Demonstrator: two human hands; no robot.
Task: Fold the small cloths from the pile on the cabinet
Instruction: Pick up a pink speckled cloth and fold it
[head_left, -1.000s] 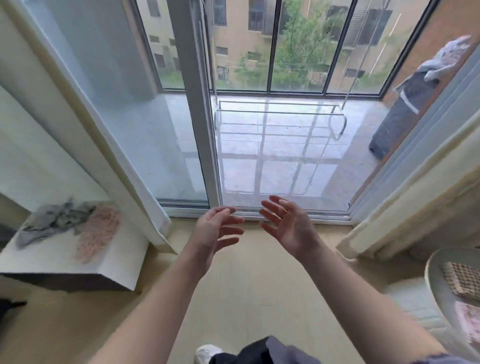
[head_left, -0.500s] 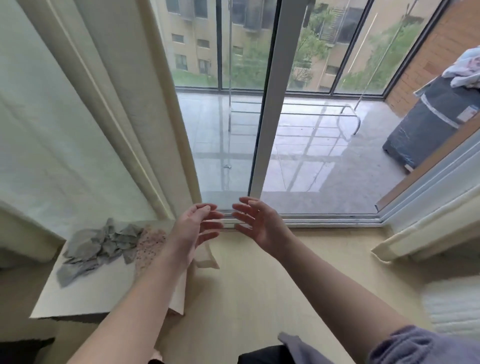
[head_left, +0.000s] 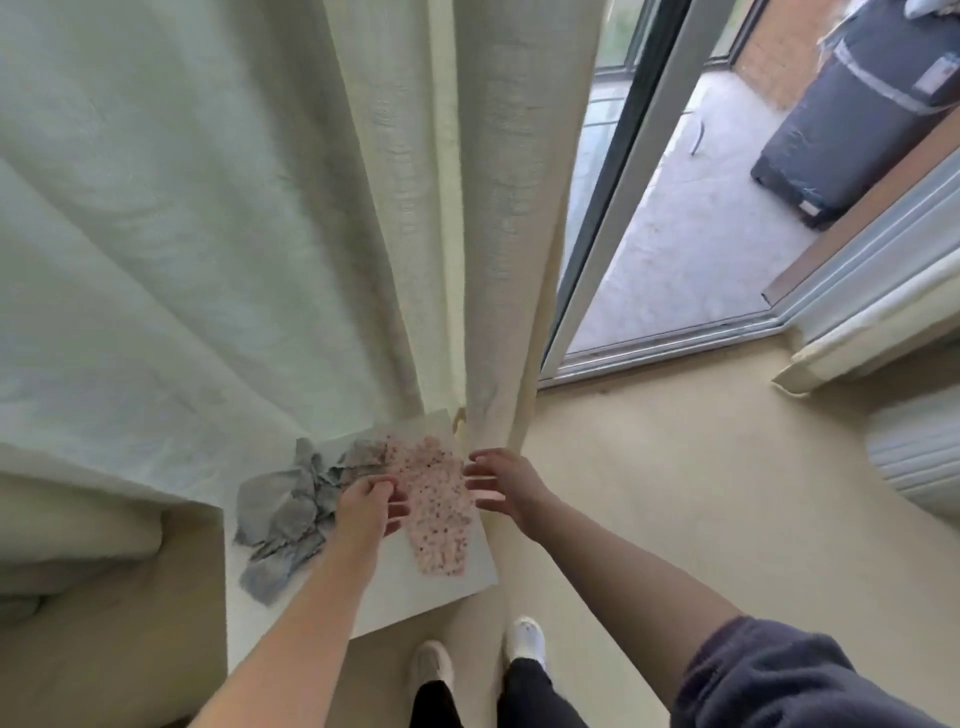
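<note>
The pink speckled cloth lies flat on the white cabinet top, just beside the crumpled grey cloths. You are at the reach step, nothing is folded yet. Your left hand is over its left edge, fingers half curled; I cannot tell if it touches. Your right hand hovers at the right edge w/ fingers spread. Next, pinch two corners and lift.
</note>
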